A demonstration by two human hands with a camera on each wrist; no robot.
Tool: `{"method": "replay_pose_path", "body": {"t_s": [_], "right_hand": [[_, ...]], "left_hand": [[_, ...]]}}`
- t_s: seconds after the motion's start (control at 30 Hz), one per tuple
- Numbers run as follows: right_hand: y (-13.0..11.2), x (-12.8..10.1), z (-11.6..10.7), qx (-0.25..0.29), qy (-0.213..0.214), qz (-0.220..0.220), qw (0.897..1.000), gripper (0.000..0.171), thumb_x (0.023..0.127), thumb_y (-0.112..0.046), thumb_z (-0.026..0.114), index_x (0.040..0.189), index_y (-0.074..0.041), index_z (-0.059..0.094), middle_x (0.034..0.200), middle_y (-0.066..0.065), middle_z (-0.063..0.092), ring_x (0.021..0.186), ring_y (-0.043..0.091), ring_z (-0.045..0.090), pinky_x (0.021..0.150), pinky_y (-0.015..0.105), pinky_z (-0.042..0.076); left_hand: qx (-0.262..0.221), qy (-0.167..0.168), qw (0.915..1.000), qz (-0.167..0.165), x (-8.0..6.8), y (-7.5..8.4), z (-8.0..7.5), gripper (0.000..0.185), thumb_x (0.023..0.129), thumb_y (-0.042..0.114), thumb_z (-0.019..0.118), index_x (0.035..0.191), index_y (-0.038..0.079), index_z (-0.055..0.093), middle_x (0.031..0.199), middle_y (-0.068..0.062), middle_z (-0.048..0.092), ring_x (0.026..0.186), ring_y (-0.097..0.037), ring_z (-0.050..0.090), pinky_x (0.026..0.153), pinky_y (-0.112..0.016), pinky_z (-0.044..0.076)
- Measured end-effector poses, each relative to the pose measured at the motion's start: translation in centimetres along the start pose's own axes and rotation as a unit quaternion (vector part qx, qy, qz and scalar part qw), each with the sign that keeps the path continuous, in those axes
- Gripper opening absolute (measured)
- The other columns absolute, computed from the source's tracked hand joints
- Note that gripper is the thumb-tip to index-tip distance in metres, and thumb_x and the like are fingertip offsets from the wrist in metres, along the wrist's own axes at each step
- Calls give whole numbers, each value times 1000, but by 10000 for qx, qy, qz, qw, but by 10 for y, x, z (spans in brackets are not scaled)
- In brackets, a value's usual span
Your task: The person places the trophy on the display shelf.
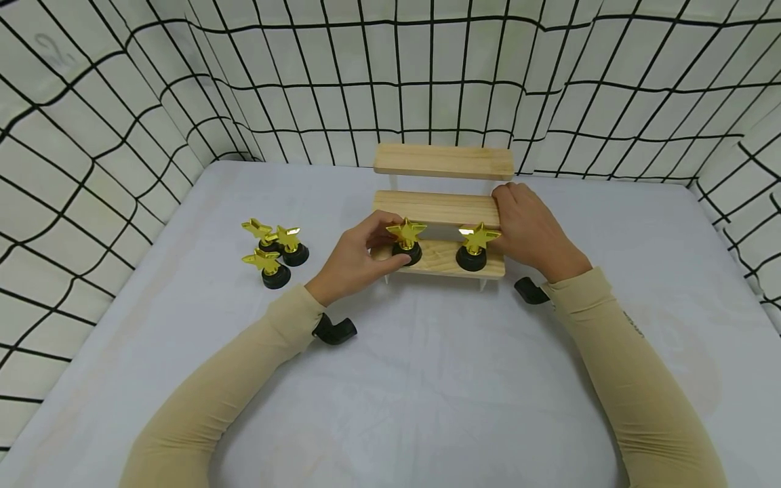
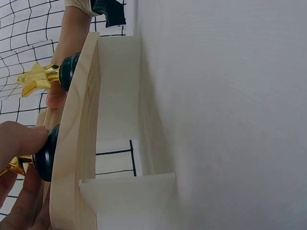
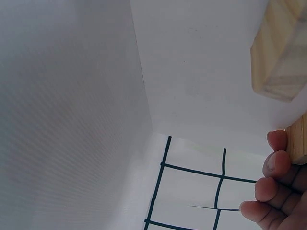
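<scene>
A stepped stand carries three pale wooden boards: top [image 1: 444,161], middle [image 1: 434,205] and bottom [image 1: 436,259]. My left hand [image 1: 356,257] pinches a gold star trophy [image 1: 407,232] at the left of the bottom board, thumb on its black base [image 2: 46,155]. In the left wrist view that base sits right at the board's surface. A second star trophy [image 1: 472,257] stands upright on the same board, to the right. My right hand [image 1: 532,227] holds the right end of the middle board, its fingertips [image 3: 277,164] at the wood; its palm is hidden.
Three more star trophies stand in a group on the table's left, a front one [image 1: 274,274], a right one [image 1: 295,252] and a rear one [image 1: 261,232]. White cloth [image 1: 421,393] covers the table. Black grid netting [image 1: 430,81] over white walls encloses the back and sides.
</scene>
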State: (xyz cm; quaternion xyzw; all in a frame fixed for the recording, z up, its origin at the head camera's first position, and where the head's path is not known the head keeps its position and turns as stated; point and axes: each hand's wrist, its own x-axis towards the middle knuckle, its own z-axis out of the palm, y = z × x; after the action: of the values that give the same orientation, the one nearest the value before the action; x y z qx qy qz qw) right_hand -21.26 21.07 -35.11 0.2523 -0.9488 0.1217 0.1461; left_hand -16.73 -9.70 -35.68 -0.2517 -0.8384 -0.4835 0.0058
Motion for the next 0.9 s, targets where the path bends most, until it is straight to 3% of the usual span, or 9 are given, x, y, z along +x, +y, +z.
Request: {"method": "replay_pose_path", "body": {"t_s": [0.4, 0.7, 0.9], "right_hand": [[0, 1, 0, 19, -79, 91, 9999, 69, 80, -39, 87, 116, 8, 52, 99, 21, 58, 92, 34, 51, 80, 45, 48], [-1, 3, 0, -27, -65, 29, 10000, 63, 82, -34, 85, 116, 8, 52, 99, 20, 58, 92, 34, 52, 80, 45, 48], [-2, 2, -1, -30, -163, 125, 9998, 66, 80, -35, 86, 116, 8, 52, 98, 20, 58, 92, 34, 51, 80, 45, 48]], "left_hand": [[69, -92, 9999, -53, 1, 2, -2, 53, 89, 11, 82, 135, 8, 56, 127, -12, 67, 108, -24, 68, 97, -36, 60], [54, -112, 9999, -59, 0, 3, -6, 55, 88, 10, 82, 136, 9, 55, 126, -12, 68, 115, -26, 68, 104, -42, 59], [-39, -72, 9999, 142, -1, 5, -8, 57, 86, 7, 83, 135, 9, 55, 125, -12, 69, 117, -24, 68, 106, -39, 58]]}}
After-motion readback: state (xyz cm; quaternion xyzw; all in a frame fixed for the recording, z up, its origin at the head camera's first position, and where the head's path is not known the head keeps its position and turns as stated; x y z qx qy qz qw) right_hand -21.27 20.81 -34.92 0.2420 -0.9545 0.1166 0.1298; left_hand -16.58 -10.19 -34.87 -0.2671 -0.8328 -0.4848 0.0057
